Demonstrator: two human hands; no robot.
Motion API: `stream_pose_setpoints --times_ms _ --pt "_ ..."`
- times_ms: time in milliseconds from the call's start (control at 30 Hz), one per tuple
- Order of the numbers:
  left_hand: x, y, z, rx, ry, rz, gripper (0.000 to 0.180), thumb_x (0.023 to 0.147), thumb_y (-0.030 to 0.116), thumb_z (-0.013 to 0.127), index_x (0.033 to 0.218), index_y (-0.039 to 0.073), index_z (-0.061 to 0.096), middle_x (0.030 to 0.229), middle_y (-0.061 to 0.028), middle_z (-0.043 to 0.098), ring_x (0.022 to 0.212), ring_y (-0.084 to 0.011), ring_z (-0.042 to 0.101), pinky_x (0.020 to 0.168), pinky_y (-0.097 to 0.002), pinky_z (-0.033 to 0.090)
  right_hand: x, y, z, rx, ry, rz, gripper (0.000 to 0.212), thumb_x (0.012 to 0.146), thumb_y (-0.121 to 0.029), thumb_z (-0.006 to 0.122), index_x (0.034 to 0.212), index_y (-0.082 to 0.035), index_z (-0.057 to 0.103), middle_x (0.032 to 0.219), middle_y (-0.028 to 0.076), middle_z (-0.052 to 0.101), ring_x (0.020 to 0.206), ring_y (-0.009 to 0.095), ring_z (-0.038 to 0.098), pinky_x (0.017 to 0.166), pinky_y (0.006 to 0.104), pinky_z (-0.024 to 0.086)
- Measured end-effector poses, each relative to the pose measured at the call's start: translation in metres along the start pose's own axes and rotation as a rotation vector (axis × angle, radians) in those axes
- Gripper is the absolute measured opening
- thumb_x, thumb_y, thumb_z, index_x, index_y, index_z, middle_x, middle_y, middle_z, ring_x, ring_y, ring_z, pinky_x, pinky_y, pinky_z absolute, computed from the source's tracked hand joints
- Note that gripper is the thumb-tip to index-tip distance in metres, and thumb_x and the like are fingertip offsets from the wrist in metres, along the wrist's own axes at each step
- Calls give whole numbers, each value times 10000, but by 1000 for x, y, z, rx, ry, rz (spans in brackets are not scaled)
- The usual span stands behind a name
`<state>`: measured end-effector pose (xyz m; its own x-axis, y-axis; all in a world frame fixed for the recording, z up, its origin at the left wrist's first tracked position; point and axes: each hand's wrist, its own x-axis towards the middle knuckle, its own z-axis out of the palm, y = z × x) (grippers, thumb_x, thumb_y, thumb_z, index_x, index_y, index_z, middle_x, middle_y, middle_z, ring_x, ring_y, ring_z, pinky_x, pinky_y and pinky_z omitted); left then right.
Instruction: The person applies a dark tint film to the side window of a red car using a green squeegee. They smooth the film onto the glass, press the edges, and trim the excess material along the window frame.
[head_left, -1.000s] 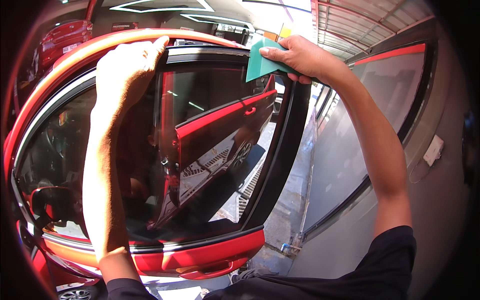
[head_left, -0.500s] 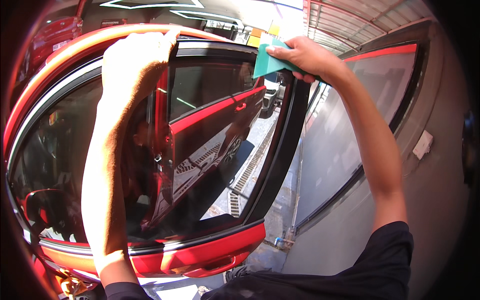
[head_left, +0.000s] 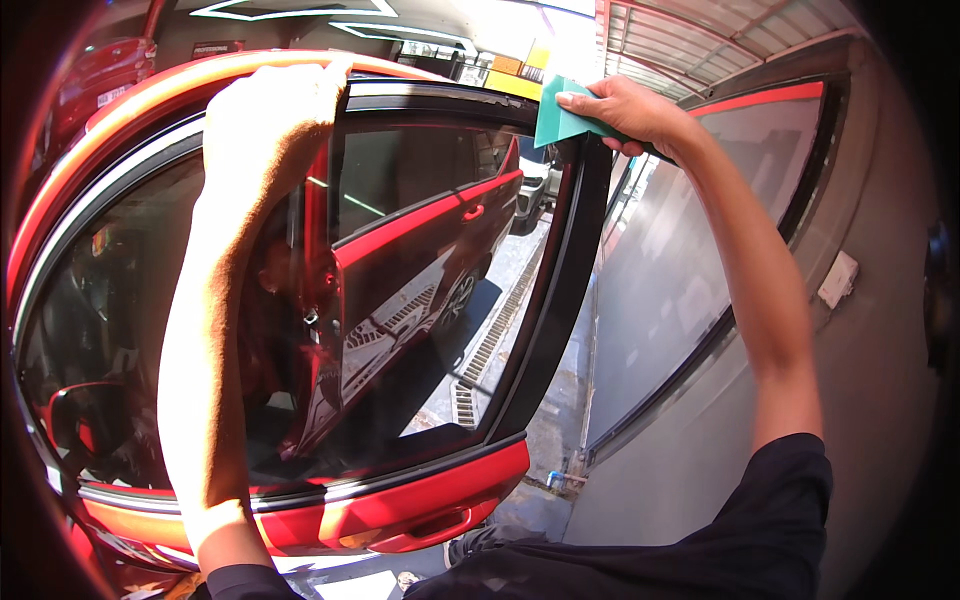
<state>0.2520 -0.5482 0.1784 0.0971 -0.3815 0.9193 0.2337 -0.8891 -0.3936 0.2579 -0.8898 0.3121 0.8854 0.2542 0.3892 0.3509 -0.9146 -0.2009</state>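
A red car door [head_left: 400, 525] stands in front of me, with a tinted window [head_left: 400, 190] in a black frame. Glare washes out my left hand [head_left: 270, 115] at the upper edge of the door. It is closed round the frame there, the fingertips hidden behind the edge. In my right hand [head_left: 635, 112] is a teal squeegee [head_left: 568, 110] with a flat blade, gripped between thumb and fingers. Its blade is at the upper right corner of the window frame, by the black pillar [head_left: 560, 300]; whether it touches the frame I cannot tell.
A grey wall [head_left: 700, 480] with a large framed panel [head_left: 710, 230] runs along the right. Behind the glass show a red car's side and a floor drain grate [head_left: 490, 345]. A side mirror [head_left: 95, 415] sits at the lower left. Another red vehicle [head_left: 110, 85] is at the far left.
My right hand has moved slightly right with the squeegee, along the upper frame toward the corner. My left hand keeps its hold on the door's top edge.
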Motion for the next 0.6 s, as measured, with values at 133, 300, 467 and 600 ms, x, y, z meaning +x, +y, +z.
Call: stream_pose_setpoints --times_ms 133,300,467,600 --pt "-4 -3 10 11 -23 25 323 975 175 643 1294 156 693 932 -18 751 770 -212 711 655 -354 599 9 -29 19 12 28 -56 523 995 -574 618 865 -71 673 550 -31 497 404 31 421 365 199 323" --pt "0 -17 -8 68 47 14 288 996 192 631 1272 159 704 872 -38 748 718 -224 706 629 -363 597 -6 -6 -4 31 6 -28 508 998 -555 623 882 -63 684 547 -40 497 399 26 433 349 203 314" --pt "-3 -17 -10 18 -44 0 275 1003 196 626 1261 148 706 889 -46 759 731 -231 723 625 -367 598 1 -39 19 25 22 -148 525 998 -559 624 883 -48 668 556 -25 507 394 33 434 364 197 348" --pt "-2 -2 6 63 -7 4 299 989 179 631 1279 143 696 868 -41 746 710 -228 709 633 -363 597 3 -11 6 -21 9 -49 528 1001 -560 619 890 -47 681 551 -15 511 396 35 449 350 209 341"
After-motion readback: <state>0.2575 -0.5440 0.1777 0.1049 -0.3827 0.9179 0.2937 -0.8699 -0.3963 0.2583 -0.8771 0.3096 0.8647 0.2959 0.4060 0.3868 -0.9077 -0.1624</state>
